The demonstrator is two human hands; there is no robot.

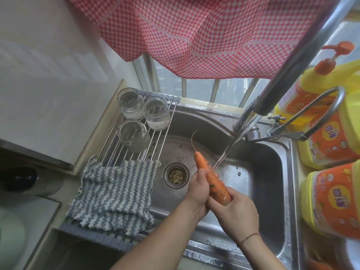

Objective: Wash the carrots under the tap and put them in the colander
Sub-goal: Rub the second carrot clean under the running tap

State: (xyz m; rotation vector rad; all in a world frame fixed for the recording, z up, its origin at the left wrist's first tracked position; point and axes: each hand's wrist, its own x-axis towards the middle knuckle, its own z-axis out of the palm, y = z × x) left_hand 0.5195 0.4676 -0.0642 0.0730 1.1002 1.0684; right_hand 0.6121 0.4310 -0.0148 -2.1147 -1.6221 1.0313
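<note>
Both hands hold one carrot over the middle of the sink, under the water from the tap. The left hand wraps its middle; the right hand grips its thick end. Three jars stand on the rack at the sink's left edge.

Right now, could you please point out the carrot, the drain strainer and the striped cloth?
carrot (214,182), head view, middle of its body.
drain strainer (176,175), head view, its basket.
striped cloth (115,190), head view, centre of the fabric.
</note>
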